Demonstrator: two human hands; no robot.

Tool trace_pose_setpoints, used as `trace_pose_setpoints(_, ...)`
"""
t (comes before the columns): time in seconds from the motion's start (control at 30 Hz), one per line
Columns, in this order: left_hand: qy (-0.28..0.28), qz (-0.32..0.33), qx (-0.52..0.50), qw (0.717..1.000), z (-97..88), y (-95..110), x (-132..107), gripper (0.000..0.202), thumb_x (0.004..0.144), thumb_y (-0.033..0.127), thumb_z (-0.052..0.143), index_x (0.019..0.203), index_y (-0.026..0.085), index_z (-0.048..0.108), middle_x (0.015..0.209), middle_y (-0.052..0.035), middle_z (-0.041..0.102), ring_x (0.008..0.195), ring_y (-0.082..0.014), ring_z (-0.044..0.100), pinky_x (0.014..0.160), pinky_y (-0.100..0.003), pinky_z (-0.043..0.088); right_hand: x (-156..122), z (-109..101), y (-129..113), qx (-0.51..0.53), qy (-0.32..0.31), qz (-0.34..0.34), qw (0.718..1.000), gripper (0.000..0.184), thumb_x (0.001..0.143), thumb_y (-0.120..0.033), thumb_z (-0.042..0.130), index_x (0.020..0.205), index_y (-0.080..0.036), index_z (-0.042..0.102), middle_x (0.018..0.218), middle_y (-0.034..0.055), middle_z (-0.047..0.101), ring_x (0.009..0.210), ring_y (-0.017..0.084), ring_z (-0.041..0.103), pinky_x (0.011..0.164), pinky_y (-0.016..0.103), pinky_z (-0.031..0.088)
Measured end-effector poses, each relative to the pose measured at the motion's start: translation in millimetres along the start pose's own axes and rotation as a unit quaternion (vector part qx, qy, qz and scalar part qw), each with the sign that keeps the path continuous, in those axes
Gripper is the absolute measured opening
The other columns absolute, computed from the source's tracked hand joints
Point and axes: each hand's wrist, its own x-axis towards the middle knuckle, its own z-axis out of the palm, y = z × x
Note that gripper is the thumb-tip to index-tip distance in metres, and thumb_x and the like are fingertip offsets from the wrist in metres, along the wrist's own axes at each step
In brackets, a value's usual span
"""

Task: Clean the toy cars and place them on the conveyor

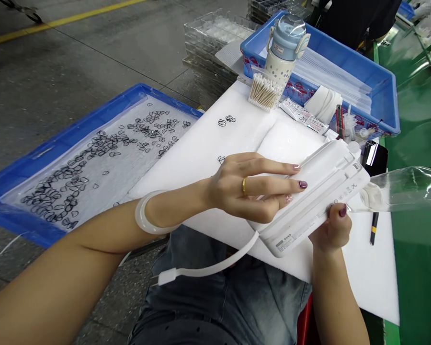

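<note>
A white power bank (330, 201) with a flat white cable (215, 266) hanging from its near corner is held over a white foam sheet (208, 143). My left hand (253, 187) lies on top of it, fingers stretched along its surface, a gold ring on one finger and a pale bangle on the wrist. My right hand (332, 230) grips its near right edge from below, thumb pressed on the side. A clear plastic bag (405, 189) sits at the power bank's far right end.
A blue tray (39, 158) at the left holds several small dark rings on a clear sheet. Behind the foam stand a second blue crate (384, 91), a light-blue bottle (285, 48), cotton swabs (264, 91), clear stacked trays (211, 43) and a green table (420, 124).
</note>
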Motion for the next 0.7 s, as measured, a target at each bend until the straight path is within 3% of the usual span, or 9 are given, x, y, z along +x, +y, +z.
trace_pose_setpoints(0.2,-0.022,-0.006,-0.007,1.0,0.1,-1.1,-0.7,0.023,0.087,0.012,0.059,0.07,0.027,0.052,0.086,0.0136,0.076,0.096,-0.0143,0.075,0.064,-0.022,0.063,0.0,-0.3,-0.4,0.011,-0.011,-0.006,1.0,0.051,0.073,-0.066,0.069,0.111,-0.033,0.065,0.118,0.0071,0.07,0.131,0.037,0.053,0.107,0.056,0.05)
trace_pose_setpoints(0.37,0.006,0.021,0.018,1.0,1.1,-0.6,0.5,0.024,0.085,0.01,0.061,0.07,0.025,0.053,0.088,0.0114,0.077,0.096,-0.0152,0.075,0.064,-0.022,0.063,0.5,0.9,-1.1,0.012,-0.007,-0.006,1.0,0.049,0.071,-0.066,0.07,0.107,-0.033,0.066,0.119,0.0065,0.07,0.131,0.037,0.052,0.107,0.056,0.05)
trace_pose_setpoints(0.5,0.01,0.024,0.024,0.999,1.7,-0.2,0.9,0.024,0.086,0.01,0.061,0.07,0.025,0.051,0.088,0.0122,0.077,0.096,-0.0146,0.075,0.063,-0.022,0.063,-1.3,-0.2,0.0,0.006,0.008,0.004,1.0,0.056,0.069,-0.068,0.071,0.112,-0.032,0.064,0.119,0.007,0.07,0.133,0.037,0.051,0.108,0.056,0.049)
trace_pose_setpoints(0.7,-0.01,0.02,0.006,1.0,-1.1,-1.2,0.5,0.023,0.087,0.009,0.06,0.073,0.026,0.051,0.088,0.0112,0.077,0.097,-0.0159,0.075,0.064,-0.023,0.065,-5.8,-11.4,11.4,-0.003,-0.008,-0.011,1.0,0.057,0.079,-0.069,0.062,0.121,-0.031,0.062,0.119,0.0061,0.071,0.134,0.036,0.051,0.112,0.055,0.044)
